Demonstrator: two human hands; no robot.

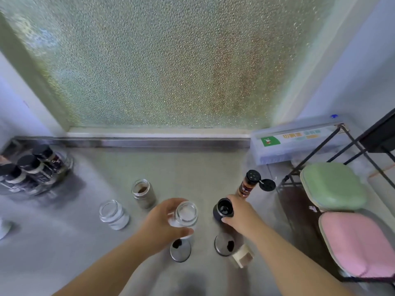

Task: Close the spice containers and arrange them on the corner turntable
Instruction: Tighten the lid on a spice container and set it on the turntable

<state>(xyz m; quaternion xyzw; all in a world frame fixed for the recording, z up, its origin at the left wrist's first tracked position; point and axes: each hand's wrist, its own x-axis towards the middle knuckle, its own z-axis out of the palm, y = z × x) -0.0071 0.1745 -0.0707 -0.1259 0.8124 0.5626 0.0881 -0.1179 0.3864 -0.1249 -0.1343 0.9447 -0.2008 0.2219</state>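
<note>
My left hand (165, 223) grips an open glass jar (185, 214) of white grains at the middle of the counter. My right hand (240, 212) holds a black cap (223, 210) with its hollow side up. Two more open jars stand to the left: one with white contents (113, 214), one with brown powder (143, 194). Two steel lids (180, 249) (224, 244) lie flat near me. A red spice bottle (248, 184) with its black flip lid open stands behind my right hand. The turntable (36, 169) in the far left corner carries three black-capped jars.
A small cream container (242, 256) lies beside the right steel lid. A plastic box (292, 142) sits at the back right. A black wire rack (320, 159) and green (333, 186) and pink (359, 244) cushions stand at the right. Frosted glass rises behind the counter.
</note>
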